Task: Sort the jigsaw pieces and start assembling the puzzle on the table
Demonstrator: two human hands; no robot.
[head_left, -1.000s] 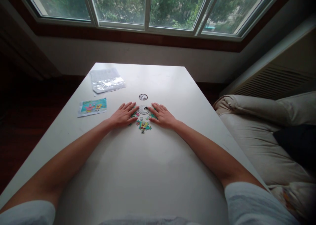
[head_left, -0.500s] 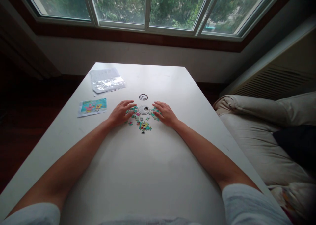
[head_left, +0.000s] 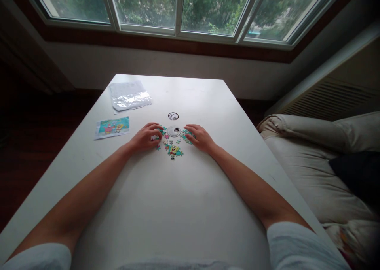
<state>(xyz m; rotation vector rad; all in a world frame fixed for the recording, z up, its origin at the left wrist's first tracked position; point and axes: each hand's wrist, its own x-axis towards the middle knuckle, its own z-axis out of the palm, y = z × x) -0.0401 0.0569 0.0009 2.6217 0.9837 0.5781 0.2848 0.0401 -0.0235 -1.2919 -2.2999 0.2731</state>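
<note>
My left hand point(head_left: 146, 137) is among jigsaw pieces on the white table, its fingers curled and the thumb and forefinger drawn together in a pinch on a jigsaw piece, which is mostly hidden. My right hand point(head_left: 203, 138) rests with fingers apart at a cluster of green jigsaw pieces point(head_left: 187, 136), partly covering them. Between and below the hands lies a joined jigsaw section point(head_left: 174, 150) with a yellow cartoon character. A few loose pieces are around it, among them a pink jigsaw piece point(head_left: 166, 136). Left of my left hand lies a reference picture point(head_left: 113, 127) with cartoon figures.
A round metallic cap point(head_left: 173, 131) sits in the table between my hands, with a round opening point(head_left: 173, 116) beyond it. A clear plastic bag with papers point(head_left: 130, 96) lies at the table's far left. A beige sofa point(head_left: 308, 159) stands to the right, and windows are ahead.
My left hand's fingers have curled in from a spread pose, the thumb and forefinger closing together among the pieces. My right hand has stayed nearly still.
</note>
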